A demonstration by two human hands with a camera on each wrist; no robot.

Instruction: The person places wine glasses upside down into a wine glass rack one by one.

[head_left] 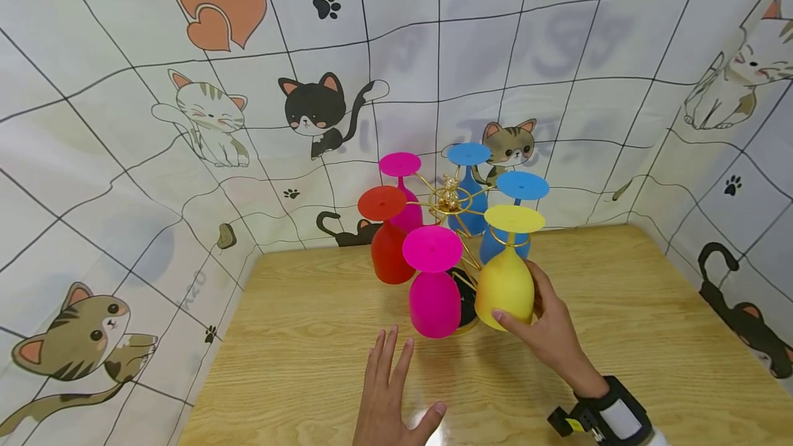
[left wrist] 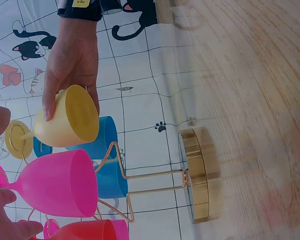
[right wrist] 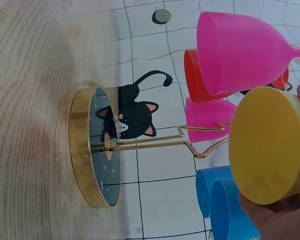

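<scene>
A yellow plastic goblet (head_left: 506,288) hangs upside down on a gold wire rack (head_left: 450,199); its foot sits in a wire loop. My right hand (head_left: 555,327) grips its bowl from the right, thumb in front. The left hand (head_left: 393,398) is spread above the table, just in front of a pink goblet (head_left: 436,305), with nothing in it. Around the rack hang a red goblet (head_left: 390,255), a second pink goblet (head_left: 400,165) and two blue goblets (head_left: 469,153), all bowl down. In the right wrist view the yellow bowl's mouth faces the camera.
The rack's round base (right wrist: 81,147), with a gold rim and dark top, stands on a wood-grain table (head_left: 297,349). A white cloth with grid lines and cartoon cats (head_left: 396,60) rises behind the table and along both sides.
</scene>
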